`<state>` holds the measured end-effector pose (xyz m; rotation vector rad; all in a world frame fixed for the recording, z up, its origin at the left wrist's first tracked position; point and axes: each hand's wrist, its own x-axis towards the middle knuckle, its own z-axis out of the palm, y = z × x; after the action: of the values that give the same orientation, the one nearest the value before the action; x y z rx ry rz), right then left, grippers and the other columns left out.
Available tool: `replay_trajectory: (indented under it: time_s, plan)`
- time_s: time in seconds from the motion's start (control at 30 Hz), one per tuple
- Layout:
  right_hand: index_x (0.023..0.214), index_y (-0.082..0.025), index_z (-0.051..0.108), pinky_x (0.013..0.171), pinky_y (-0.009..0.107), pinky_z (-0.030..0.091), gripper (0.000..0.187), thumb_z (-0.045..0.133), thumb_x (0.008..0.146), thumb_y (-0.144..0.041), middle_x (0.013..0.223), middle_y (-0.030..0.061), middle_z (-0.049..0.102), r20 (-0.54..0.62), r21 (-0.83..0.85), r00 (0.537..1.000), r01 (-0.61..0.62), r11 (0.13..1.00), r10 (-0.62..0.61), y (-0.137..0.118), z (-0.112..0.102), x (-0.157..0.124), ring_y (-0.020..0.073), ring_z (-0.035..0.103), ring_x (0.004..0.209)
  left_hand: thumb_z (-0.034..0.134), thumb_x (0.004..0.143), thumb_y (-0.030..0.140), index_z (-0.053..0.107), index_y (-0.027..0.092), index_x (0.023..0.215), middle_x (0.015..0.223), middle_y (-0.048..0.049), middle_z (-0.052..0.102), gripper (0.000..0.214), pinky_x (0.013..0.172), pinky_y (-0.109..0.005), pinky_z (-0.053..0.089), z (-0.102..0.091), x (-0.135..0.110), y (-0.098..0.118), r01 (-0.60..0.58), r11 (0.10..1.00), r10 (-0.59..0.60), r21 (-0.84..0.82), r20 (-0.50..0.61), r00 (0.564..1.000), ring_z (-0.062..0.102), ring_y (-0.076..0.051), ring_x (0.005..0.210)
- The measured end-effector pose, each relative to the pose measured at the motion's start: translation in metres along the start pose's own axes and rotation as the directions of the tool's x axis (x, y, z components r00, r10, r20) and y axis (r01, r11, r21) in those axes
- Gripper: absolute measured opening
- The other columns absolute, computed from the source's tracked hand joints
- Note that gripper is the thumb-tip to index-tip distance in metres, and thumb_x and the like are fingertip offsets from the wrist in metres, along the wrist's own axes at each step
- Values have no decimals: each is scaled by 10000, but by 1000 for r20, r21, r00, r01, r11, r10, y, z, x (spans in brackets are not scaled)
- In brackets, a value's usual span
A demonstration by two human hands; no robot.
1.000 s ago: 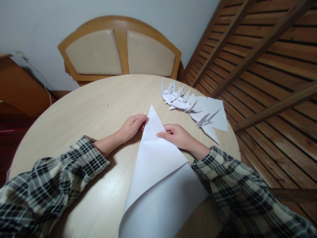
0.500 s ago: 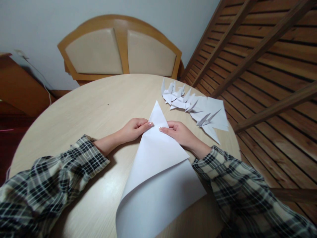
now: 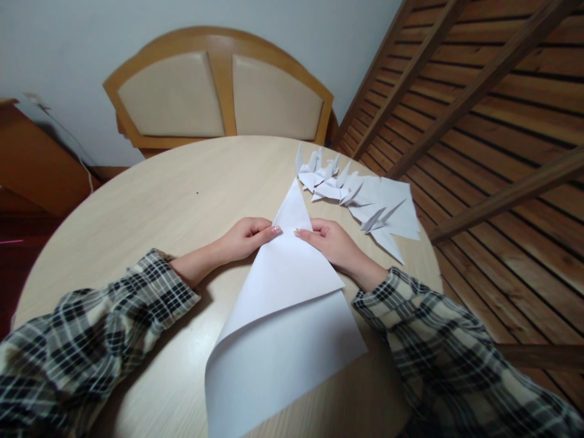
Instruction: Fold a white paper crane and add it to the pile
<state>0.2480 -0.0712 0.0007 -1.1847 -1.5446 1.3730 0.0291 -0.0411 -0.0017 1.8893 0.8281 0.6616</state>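
A white sheet of paper (image 3: 292,274) lies between my hands, folded over on itself so that it narrows to a point at its far end. Its left side bends in a soft, uncreased curve, and the near part spreads toward me. My left hand (image 3: 249,238) pinches the left edge, thumb on top and fingers underneath. On the opposite edge my right hand (image 3: 335,244) grips the paper the same way, its thumb close to the left one. Most of the fingers are hidden below the sheet.
Several folded white paper cranes (image 3: 337,182) stand in a row at the right back of the round table (image 3: 137,213). Flat white paper (image 3: 399,204) lies beside them. Behind the table is a padded chair (image 3: 219,85); a slatted wooden partition (image 3: 502,121) rises on the right.
The paper's tip has swung to the right and slightly away, while its near end has shifted left. Both hands keep their grip in almost the same place.
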Motion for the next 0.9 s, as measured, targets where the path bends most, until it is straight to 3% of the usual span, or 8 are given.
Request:
replay_trajectory:
  time_s: [0.27,0.53,0.7,0.9]
  plan:
    - [892,-125,675,559,251,431,354,671,767,-456,835,57,670,-36,-21,999,36,999,-36,2,0,0,132,563,666,496,870,544,535,161,625,586,12,486,457,450,-205,368,0,0,2,40,995,-42,-95,-18,999,435,-98,513]
    - [876,-135,672,564,255,436,359,662,773,-479,830,58,666,-85,-51,992,93,994,-97,0,-1,0,148,568,688,589,836,507,611,144,704,610,5,533,387,457,-205,377,-2,-1,0,106,987,-105,-123,13,994,488,-107,534]
    - [924,-148,663,613,268,458,337,678,773,-449,890,65,681,-94,-88,989,105,991,-113,-2,-3,-1,163,592,741,636,799,519,621,145,678,591,5,549,393,439,-199,361,-1,2,-4,128,981,-151,-148,-160,975,483,-101,511]
    - [946,-142,685,700,287,460,303,669,785,-399,979,77,700,-60,-190,991,103,976,-116,-6,-4,-3,189,612,833,705,737,504,650,149,701,634,-8,614,361,445,-209,387,-3,4,-6,91,958,-191,-272,-369,909,507,-106,518]
